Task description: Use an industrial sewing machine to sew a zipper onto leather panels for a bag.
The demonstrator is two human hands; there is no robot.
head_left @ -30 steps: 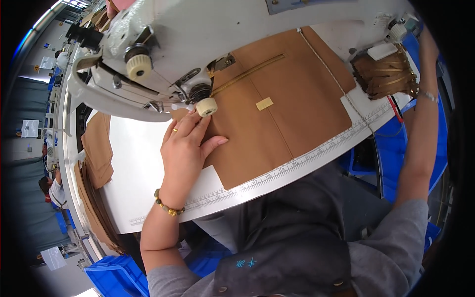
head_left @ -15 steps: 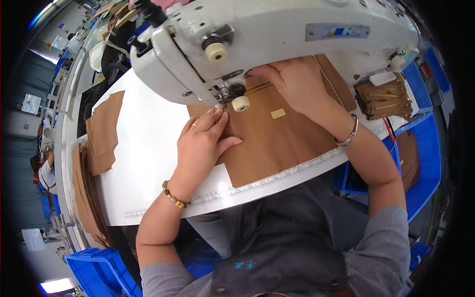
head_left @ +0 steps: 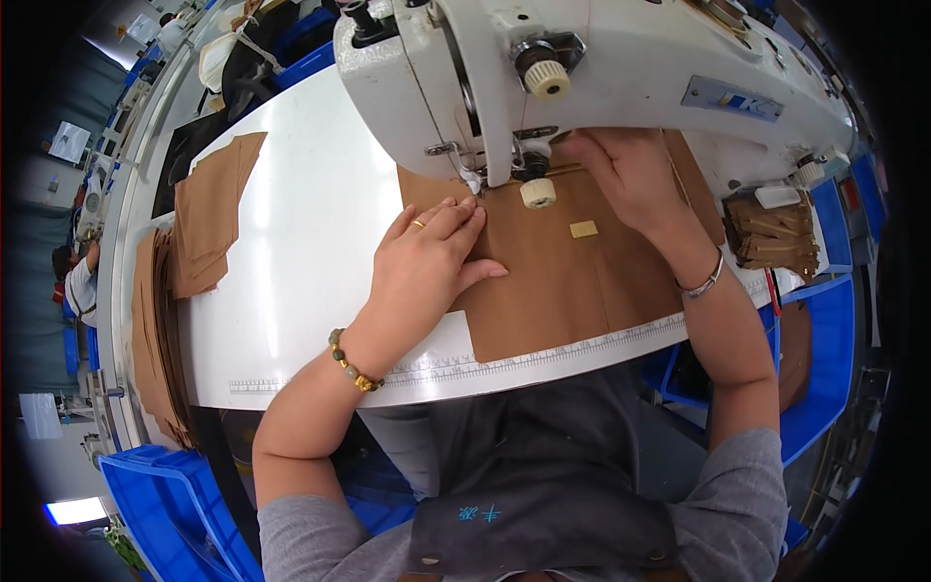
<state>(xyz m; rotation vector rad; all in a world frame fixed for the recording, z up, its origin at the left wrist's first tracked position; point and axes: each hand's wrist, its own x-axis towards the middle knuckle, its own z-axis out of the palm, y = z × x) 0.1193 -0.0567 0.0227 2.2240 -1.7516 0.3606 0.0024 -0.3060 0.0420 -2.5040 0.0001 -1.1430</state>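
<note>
A brown fabric piece (head_left: 538, 291) lies flat under the white sewing machine (head_left: 621, 82), with a small pale-yellow patch (head_left: 583, 229) on it. My left hand (head_left: 422, 262) rests on its left part, fingers stretched and close to the presser foot (head_left: 482, 189), thumb out to the side. My right hand (head_left: 635, 179) is at the far part of the fabric, beneath the machine's arm. Its fingers are curled in and look closed on the cloth near a long narrow strip; the fingertips are partly hidden. A cream knob (head_left: 538, 193) stands between my hands.
Brown cut pieces (head_left: 208, 228) lie on the white tabletop's (head_left: 301, 242) left side, beside a thicker brown stack (head_left: 155, 330). A brown bundle (head_left: 774, 233) sits at the right. Blue bins stand lower left (head_left: 179, 504) and right (head_left: 824, 369). A ruler strip (head_left: 543, 354) follows the front edge.
The whole view has shifted, so the machine appears farther right. Both hands keep nearly the same places on the fabric; the right hand's fingers look more curled than before.
</note>
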